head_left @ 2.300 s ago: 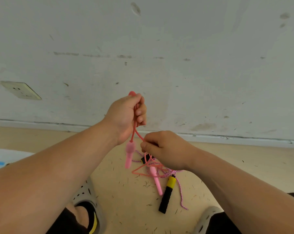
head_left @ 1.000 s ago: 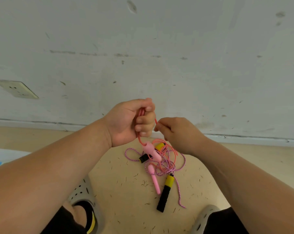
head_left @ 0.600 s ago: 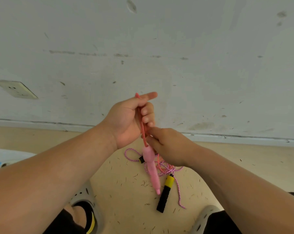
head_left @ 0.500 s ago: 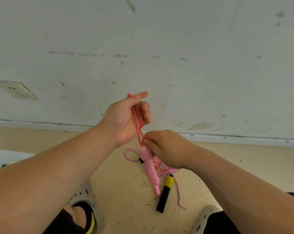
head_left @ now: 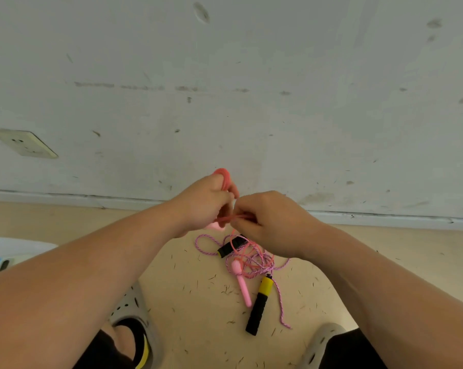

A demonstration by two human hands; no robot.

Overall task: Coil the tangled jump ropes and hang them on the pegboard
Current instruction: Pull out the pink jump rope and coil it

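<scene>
While the scuffed wall [head_left: 251,62] fills most of the view and no pegboard shows, the work goes on low over the floor [head_left: 198,302]. The left hand [head_left: 203,201] is clenched round a bundle of loops of the pink rope [head_left: 223,171], whose top pokes out above the knuckles. The right hand [head_left: 274,222], touching it, pinches a strand of the same rope. The rest of it lies below on the floor in a tangle with the purple rope [head_left: 279,302]. That cord looks light, thin, soft and probably slick, so loops may slip unless held tight. The black-and-yellow handle [head_left: 259,304] and the pink handle [head_left: 242,284] are stiff and make the surest places to take hold.
</scene>
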